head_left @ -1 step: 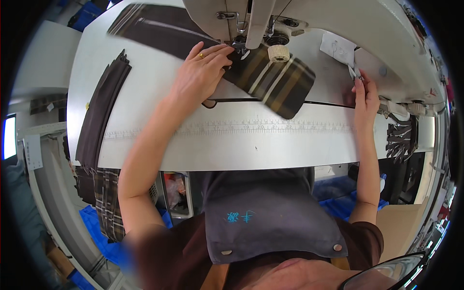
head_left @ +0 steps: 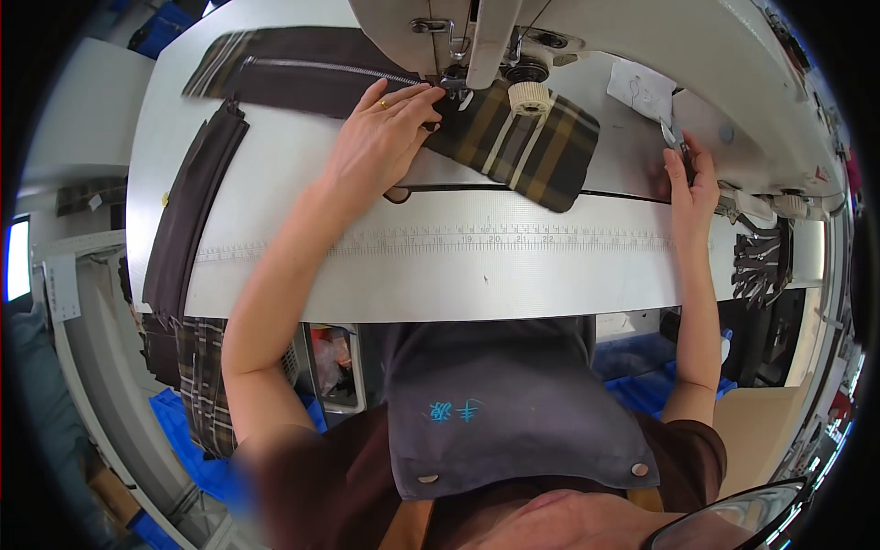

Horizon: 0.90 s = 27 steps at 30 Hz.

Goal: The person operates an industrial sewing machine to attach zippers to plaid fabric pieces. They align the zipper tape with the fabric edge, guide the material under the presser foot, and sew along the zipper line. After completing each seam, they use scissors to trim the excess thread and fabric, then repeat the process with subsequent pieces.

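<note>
A long dark piece of cloth (head_left: 302,90) with a zipper (head_left: 339,69) along it lies under the sewing machine's presser foot (head_left: 456,87). Its brown-and-white plaid end (head_left: 527,151) comes out to the right of the needle area. My left hand (head_left: 380,137), a ring on one finger, is bent over the cloth just left of the foot, fingertips gripping it; the thumb is mostly hidden. At the right, the fingers of my right hand (head_left: 692,179) are closed round small silver thread snips (head_left: 674,137), by the base of the machine.
The machine head (head_left: 642,37) overhangs the back of the table. A stack of dark zipper strips (head_left: 188,220) lies at the left, and plaid cloth (head_left: 203,376) hangs below the edge. A ruler scale (head_left: 458,240) crosses the tabletop. Dark zipper ends (head_left: 761,266) bunch at the right.
The cloth has turned about the presser foot: its left end has swung left and nearer me, its plaid end slightly right and away. Both hands stay almost in place.
</note>
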Each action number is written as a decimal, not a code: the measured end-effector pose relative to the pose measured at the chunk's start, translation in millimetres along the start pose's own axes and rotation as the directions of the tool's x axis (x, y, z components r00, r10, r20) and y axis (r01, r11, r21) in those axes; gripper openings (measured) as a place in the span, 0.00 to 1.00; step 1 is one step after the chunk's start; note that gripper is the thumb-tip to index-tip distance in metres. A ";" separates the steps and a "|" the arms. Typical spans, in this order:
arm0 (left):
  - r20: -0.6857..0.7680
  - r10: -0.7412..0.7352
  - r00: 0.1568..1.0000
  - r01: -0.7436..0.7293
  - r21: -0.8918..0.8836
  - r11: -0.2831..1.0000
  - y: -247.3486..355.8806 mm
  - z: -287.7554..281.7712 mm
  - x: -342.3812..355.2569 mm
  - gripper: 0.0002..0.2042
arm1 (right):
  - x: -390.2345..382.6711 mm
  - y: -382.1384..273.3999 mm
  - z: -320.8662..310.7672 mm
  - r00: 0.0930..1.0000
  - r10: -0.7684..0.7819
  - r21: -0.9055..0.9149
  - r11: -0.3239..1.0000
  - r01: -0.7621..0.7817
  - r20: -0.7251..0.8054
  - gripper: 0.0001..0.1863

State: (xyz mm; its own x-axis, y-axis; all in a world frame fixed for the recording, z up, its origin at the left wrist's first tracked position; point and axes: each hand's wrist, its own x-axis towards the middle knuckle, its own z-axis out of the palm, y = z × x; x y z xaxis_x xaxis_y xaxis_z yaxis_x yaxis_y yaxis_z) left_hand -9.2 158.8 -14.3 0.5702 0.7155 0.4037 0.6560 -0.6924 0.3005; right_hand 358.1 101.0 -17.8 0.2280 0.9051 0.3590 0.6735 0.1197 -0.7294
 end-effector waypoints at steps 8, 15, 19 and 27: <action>0.345 -0.142 0.928 0.333 -0.594 0.732 30.2 -52.8 -52.0 0.03 | -13.1 -5.2 -4.4 0.992 -0.117 0.065 0.991 0.119 -0.043 0.16; 0.432 -0.106 0.896 0.428 -0.772 0.471 67.1 -62.6 -129.2 0.04 | -41.5 -126.5 19.8 0.652 -0.624 -0.052 0.704 0.708 0.431 0.17; 0.428 -0.120 0.896 0.431 -0.771 0.468 71.3 -64.3 -123.7 0.03 | -47.6 -149.2 50.0 0.410 -0.717 0.010 0.502 0.865 0.564 0.11; 0.425 -0.121 0.897 0.432 -0.790 0.435 71.5 -62.4 -126.8 0.00 | -35.3 -126.4 55.3 0.573 -0.668 -0.101 0.605 0.790 0.475 0.15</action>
State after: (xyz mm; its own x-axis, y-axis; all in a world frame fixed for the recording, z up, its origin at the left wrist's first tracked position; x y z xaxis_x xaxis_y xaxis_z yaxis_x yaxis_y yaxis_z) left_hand -65.5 12.7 9.9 0.6425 0.7652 -0.0410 0.1410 -0.0654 0.9878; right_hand 226.0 76.5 29.5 -0.6532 0.6325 0.4164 0.6589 0.7457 -0.0989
